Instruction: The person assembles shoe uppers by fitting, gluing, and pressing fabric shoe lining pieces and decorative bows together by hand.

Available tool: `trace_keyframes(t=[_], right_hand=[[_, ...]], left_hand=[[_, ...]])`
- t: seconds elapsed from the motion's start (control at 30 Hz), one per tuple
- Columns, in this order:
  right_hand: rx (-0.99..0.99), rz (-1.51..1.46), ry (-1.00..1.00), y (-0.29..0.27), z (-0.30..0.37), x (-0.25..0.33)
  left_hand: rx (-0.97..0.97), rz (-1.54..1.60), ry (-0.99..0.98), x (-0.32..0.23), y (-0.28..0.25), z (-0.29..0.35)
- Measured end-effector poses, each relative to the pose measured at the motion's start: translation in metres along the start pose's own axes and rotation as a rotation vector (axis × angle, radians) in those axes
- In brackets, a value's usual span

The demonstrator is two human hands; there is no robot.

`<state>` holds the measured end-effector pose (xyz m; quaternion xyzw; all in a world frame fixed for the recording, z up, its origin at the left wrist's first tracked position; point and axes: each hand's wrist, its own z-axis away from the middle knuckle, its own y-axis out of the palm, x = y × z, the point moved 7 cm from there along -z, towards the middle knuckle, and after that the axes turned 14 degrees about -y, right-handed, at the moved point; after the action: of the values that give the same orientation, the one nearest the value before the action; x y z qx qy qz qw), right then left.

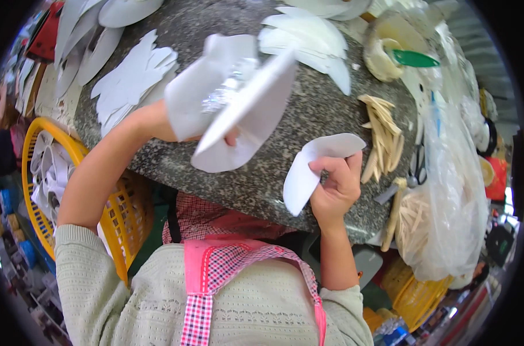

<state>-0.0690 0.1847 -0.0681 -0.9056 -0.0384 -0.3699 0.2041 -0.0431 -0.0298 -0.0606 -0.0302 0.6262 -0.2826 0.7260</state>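
Observation:
Over the near edge of the speckled stone table, my left hand is closed on a curved white sheet piece with a shiny silver patch on its far part. That piece hides most of the hand; one fingertip shows against its inner face. To the right, my right hand pinches a smaller bent white piece between thumb and fingers. The two pieces are apart. Beyond my left hand lies a fanned stack of white cut pieces. Another stack of rounded white pieces lies at the far side.
Right of my right hand are a pile of pale thin strips, scissors and a clear plastic bag. A green-handled tool rests in a cream-smeared tub. A yellow basket of white parts stands at left.

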Motion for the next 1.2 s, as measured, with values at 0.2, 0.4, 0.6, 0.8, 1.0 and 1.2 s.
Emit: trace_keyframes(t=[0.2,0.4,0.6,0.8,1.0,1.2], right_hand=[[0.241,-0.212,-0.051,0.072,-0.016,0.028],[0.392,-0.112,-0.020,0.104,0.011,0.003],[0.091,0.034,-0.437,0.106,0.002,0.005],[-0.001,0.009,-0.568,0.097,-0.001,0.013],[0.049,0.091,-0.587,0.097,-0.007,0.024],[0.196,0.251,-0.496,0.102,-0.001,0.017]], left_hand=[[0.122,0.105,0.057,0.052,0.004,0.012],[0.074,0.079,-0.132,0.080,0.019,0.023],[-0.101,0.135,-0.082,0.051,-0.007,0.040],[-0.092,-0.001,-0.117,0.061,-0.003,0.036],[-0.214,-0.315,-0.064,0.084,-0.005,0.048],[-0.243,-0.178,-0.126,0.083,-0.009,0.044]])
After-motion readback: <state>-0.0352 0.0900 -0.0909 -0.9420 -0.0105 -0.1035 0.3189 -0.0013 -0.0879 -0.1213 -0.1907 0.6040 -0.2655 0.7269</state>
